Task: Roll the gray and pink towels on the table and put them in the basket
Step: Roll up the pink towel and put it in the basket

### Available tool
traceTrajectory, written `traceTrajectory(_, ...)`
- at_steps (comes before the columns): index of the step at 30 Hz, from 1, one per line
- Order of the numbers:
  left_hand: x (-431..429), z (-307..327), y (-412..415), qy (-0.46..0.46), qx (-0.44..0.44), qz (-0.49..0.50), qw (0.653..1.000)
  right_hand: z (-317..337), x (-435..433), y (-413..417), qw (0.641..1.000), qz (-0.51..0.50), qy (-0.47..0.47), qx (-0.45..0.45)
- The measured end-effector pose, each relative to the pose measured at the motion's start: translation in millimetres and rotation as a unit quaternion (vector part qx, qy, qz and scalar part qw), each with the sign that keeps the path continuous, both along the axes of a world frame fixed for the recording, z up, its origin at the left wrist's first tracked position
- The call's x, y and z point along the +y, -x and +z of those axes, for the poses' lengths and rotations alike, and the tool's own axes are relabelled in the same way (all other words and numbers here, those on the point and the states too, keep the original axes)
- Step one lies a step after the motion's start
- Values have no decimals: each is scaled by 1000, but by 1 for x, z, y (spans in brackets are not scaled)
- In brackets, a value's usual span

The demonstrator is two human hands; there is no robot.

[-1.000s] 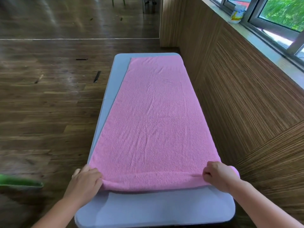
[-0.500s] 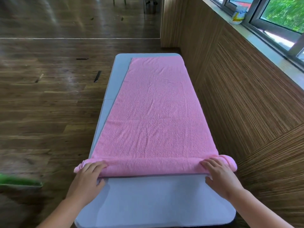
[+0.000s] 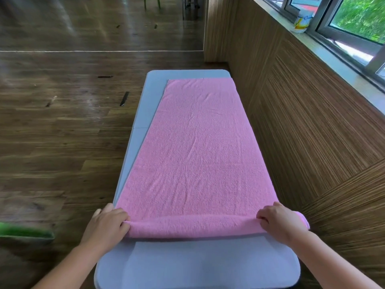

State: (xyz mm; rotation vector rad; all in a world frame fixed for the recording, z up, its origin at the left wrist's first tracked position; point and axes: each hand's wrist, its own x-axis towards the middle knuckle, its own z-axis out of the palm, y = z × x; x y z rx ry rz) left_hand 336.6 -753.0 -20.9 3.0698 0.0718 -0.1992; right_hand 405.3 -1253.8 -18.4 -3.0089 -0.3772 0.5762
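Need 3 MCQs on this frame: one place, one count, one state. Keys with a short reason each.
1. Where on the table is the rolled part of the pink towel?
A) far end
B) near end
C) middle

2. How many hands grip the roll?
A) none
B) one
C) two

3. The rest of the towel is:
A) lying flat
B) fully rolled
C) bunched in a heap

Keys:
1 B: the roll runs between the left hand and the right hand.
2 C: fingers of both curl over it.
3 A: it lies spread out towards the far end.
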Motion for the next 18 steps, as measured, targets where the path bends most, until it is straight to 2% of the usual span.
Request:
traceTrajectory(4,-4,-2,-21,50,-14,43,998,-2,15,-9,997,-68,-11,-31)
traceTrajectory(6,-8,-5,-23,96,-47,78,991,-5,17,-5,996,-62,-24,-58)
traceTrajectory(9,-5,-20,-9,123,-56,22,991,-6,18,16,994,-33,-60,-80)
traceTrajectory(12,11,-40,12,102,-1,-52,993,-20,11,31,991,-1,-34,-129)
traceTrajectory(14,15,-48,14,85,-17,-49,995,-29,10,29,988,0,-36,-151)
traceTrajectory(18,7,-43,5,28,-66,-12,997,-24,16,20,991,-22,-1,-131)
